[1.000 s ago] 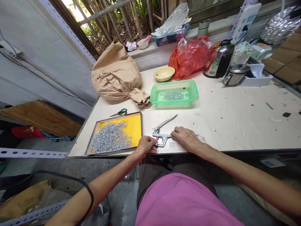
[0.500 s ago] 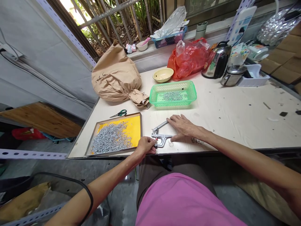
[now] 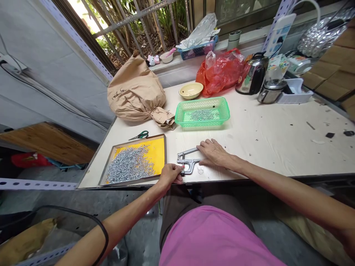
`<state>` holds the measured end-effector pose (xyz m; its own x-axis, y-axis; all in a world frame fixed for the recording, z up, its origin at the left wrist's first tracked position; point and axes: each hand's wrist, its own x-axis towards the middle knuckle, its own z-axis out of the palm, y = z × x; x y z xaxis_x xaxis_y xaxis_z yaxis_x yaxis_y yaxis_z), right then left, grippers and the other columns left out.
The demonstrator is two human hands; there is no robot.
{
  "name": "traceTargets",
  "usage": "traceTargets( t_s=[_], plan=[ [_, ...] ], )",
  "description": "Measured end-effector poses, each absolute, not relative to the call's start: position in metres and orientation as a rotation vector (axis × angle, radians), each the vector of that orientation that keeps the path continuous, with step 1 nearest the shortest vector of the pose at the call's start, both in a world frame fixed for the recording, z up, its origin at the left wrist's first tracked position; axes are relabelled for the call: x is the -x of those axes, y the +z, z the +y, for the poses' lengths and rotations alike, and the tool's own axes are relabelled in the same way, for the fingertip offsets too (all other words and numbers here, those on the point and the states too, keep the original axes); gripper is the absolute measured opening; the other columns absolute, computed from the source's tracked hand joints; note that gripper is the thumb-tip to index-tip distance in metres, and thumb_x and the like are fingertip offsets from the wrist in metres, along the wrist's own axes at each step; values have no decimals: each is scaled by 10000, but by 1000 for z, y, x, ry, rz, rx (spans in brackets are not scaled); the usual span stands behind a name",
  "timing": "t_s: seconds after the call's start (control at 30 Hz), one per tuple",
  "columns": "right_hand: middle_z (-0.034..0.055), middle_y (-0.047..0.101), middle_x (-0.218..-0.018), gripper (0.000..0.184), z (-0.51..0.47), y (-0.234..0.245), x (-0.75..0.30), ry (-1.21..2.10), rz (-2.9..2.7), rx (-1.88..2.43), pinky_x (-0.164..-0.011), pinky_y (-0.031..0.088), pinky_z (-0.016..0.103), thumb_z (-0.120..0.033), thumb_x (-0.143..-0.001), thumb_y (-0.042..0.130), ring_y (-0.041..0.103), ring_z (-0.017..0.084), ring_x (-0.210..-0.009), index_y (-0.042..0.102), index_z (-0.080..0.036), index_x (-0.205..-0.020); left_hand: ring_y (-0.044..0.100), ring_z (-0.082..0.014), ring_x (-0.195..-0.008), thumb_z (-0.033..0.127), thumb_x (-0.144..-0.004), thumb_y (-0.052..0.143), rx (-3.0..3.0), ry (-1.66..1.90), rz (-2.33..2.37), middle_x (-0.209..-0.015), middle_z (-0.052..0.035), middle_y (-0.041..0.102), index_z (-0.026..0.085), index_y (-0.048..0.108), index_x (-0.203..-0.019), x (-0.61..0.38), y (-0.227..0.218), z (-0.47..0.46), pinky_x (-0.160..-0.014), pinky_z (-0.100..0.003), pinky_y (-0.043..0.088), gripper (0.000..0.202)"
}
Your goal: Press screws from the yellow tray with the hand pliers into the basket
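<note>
At the table's front edge lie grey metal hand-press pliers (image 3: 189, 161) with a spring and a small red part near the jaw. My right hand (image 3: 215, 152) is wrapped over both handles from the right, fingers on the upper one and thumb at the lower. My left hand (image 3: 171, 173) is closed in a pinch at the jaw end; what it holds there is too small and hidden to name. Just left of it, a shallow tray (image 3: 165, 149) with a yellow lining holds a heap of small silver metal pieces (image 3: 127, 166).
Behind the pliers stands a green plastic basket (image 3: 226, 114) with more metal pieces. Scissors (image 3: 141, 135) lie behind the tray. Farther back are a brown paper sack (image 3: 135, 92), a cream bowl (image 3: 191, 89), a red plastic bag (image 3: 219, 74) and a kettle (image 3: 253, 75).
The upper handle of the pliers has come down closer to the lower one, my right fingers pressing on it. My left hand stays at the jaw. The view has shifted slightly.
</note>
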<state>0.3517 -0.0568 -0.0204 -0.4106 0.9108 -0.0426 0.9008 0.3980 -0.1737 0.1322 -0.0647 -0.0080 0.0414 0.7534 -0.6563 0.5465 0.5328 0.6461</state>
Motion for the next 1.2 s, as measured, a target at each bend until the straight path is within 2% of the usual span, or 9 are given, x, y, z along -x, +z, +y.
traceTargets(
  t_s=[0.2, 0.27, 0.33, 0.43, 0.57, 0.77, 0.87, 1.03, 1.2],
  plan=[
    [152, 557, -1129, 656, -59, -12, -352, 300, -2633, 1688, -875, 386, 422, -489, -692, 727, 488, 303, -1016, 532, -120, -1199, 540, -125, -412, 343, -877, 497, -1374, 191, 1666, -473, 25, 524, 134, 571, -745, -125, -6, -70, -464, -244, 473, 258],
    [146, 566, -1109, 603, -58, -8, -351, 318, -2642, 1705, -847, 406, 397, -458, -699, 733, 499, 291, -1004, 550, -120, -1164, 598, -148, -560, 332, -867, 508, -1654, 241, 1688, -619, -14, 589, 131, 607, -797, -121, -5, -74, -569, -273, 504, 235],
    [136, 576, -1082, 506, -57, -5, -349, 326, -2639, 1728, -812, 426, 371, -421, -718, 730, 511, 278, -993, 580, -132, -1104, 627, -185, -787, 326, -856, 536, -1997, 334, 1637, -853, -66, 633, 135, 633, -915, -120, -6, -76, -734, -316, 513, 223],
    [122, 587, -1049, 421, -56, -5, -346, 320, -2633, 1747, -776, 445, 354, -386, -733, 728, 525, 269, -978, 600, -149, -1056, 546, -240, -1061, 317, -824, 599, -2422, 395, 1386, -1124, -101, 594, 158, 568, -1145, -129, -11, -72, -920, -388, 457, 359],
    [114, 585, -1055, 456, -58, -10, -347, 308, -2623, 1713, -788, 453, 358, -384, -739, 720, 525, 267, -984, 579, -170, -1115, 415, -291, -1229, 310, -763, 680, -2693, 282, 1115, -1341, -145, 474, 151, 433, -1292, -154, -20, -51, -1012, -454, 382, 605],
    [144, 563, -1133, 611, -59, -10, -354, 380, -2613, 1754, -793, 461, 371, -459, -706, 736, 508, 295, -1034, 530, -163, -1199, 490, -273, -1057, 390, -795, 638, -2735, 8, 1019, -1144, -129, 559, 119, 432, -1273, -174, -18, -27, -899, -407, 438, 587],
    [148, 579, -1096, 506, -57, -7, -354, 332, -2642, 1781, -799, 452, 378, -438, -749, 705, 516, 295, -1011, 567, -153, -1144, 486, -270, -1028, 429, -797, 634, -2756, -36, 1022, -1099, -123, 560, 126, 482, -1221, -177, -14, -24, -872, -398, 443, 543],
    [110, 617, -981, 181, -52, -7, -352, 289, -2675, 1737, -746, 421, 314, -307, -862, 601, 548, 239, -940, 627, -160, -964, 506, -244, -960, 375, -857, 577, -2712, -29, 1092, -960, -91, 575, 147, 599, -968, -184, -15, -25, -803, -352, 449, 255],
    [78, 633, -894, 213, -48, -11, -352, 310, -2653, 1694, -702, 389, 279, -329, -926, 506, 568, 200, -863, 638, -171, -872, 516, -241, -947, 362, -900, 516, -2673, -12, 1132, -913, -88, 588, 156, 622, -886, -188, -17, -21, -773, -348, 449, 232]
  ],
)
